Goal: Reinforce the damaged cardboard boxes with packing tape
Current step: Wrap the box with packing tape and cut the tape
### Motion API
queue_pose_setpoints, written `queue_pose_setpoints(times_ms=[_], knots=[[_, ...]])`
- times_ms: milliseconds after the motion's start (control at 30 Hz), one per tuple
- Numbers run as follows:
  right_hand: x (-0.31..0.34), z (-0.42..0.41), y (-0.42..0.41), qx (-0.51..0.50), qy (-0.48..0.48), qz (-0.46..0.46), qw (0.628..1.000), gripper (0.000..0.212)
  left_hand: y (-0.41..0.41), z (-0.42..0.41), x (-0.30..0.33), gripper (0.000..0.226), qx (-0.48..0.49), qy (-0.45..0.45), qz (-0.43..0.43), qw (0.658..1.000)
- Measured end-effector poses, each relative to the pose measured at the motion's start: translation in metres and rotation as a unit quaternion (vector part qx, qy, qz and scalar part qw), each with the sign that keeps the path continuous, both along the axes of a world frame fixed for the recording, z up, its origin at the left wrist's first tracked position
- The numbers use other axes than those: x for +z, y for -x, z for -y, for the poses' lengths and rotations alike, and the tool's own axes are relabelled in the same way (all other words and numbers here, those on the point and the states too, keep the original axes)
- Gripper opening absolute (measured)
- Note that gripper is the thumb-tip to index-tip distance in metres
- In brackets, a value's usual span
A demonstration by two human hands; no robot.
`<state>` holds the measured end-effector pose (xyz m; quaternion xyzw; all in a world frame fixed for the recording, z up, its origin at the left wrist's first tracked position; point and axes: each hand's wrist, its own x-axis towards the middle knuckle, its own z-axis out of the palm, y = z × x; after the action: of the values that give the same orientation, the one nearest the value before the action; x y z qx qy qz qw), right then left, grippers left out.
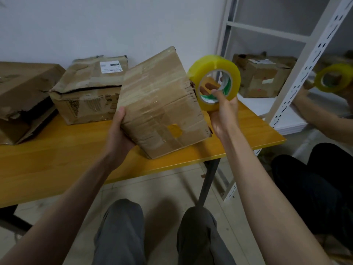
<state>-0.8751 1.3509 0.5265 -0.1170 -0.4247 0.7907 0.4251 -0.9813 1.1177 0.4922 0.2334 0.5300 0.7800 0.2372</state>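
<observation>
I judge the job mid-way: my left hand [119,129] grips the tilted box [162,104], already banded with tape, on the table [57,161], my right hand [222,109] pinches the tape roll [214,68] at its torn right edge, and two crushed boxes [86,92] behind look untaped.

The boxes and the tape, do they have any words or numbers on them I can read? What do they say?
None can be read.
White label on the crushed middle box: printed lines, too blurred.
Dark print on that box's front: too blurred.
Tape roll, green core marks: unreadable.
Held box: no text visible.
</observation>
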Motion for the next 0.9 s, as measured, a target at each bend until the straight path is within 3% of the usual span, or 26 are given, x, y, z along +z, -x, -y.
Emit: queue_pose_setpoints(times_ms=[267, 600, 767, 900], knots=[[0.029, -0.014, 0.005, 0.001, -0.034, 0.012, 0.999, 0.046, -0.01, -0.012, -0.013, 0.049, 0.054, -0.027, 0.089, 0.994], [0.04, -0.026, -0.002, -0.045, -0.059, 0.032, 0.997, 0.048, -0.016, -0.029, -0.017, 0.048, 0.062, -0.011, 0.092, 0.994], [0.064, -0.014, 0.002, -0.074, -0.132, 0.094, 0.984, 0.038, -0.007, -0.029, -0.03, 0.055, 0.054, 0.028, 0.076, 0.995], [0.074, -0.004, 0.011, -0.092, -0.215, 0.139, 0.962, 0.033, -0.004, -0.029, -0.035, 0.048, 0.064, 0.084, 0.083, 0.991]])
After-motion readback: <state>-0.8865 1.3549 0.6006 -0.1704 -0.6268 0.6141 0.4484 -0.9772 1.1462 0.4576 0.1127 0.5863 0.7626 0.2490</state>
